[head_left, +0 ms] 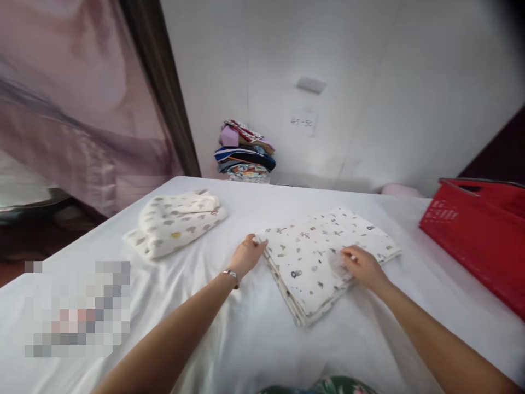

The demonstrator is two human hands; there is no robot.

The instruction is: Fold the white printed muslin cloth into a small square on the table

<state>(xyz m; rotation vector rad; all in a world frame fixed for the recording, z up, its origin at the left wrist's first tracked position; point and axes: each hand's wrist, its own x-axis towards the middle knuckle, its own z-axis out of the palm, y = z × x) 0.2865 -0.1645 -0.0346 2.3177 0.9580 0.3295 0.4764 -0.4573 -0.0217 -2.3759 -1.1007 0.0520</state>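
Note:
A folded white cloth (303,257) printed with small grey and brown figures lies flat in several layers in front of me. My left hand (248,256), with a bracelet at the wrist, pinches the cloth's left corner between thumb and fingers. Over the right part of the cloth, my right hand (363,266) is closed, its fingertips together. A pale, blurred patch shows at those fingertips; whether it is a pinched bit of cloth or a separate thing I cannot tell. Left of my hands rests a loosely folded cream fabric piece (176,221) with grey-brown spots and one yellow spot.
A white sheet (254,339) with wrinkles covers the table. On the right stands a red basket (479,235). Beyond the far edge rises a stack of folded clothes (245,153) against the wall. A pink curtain (82,98) hangs at left. A pixelated patch hides something at lower left.

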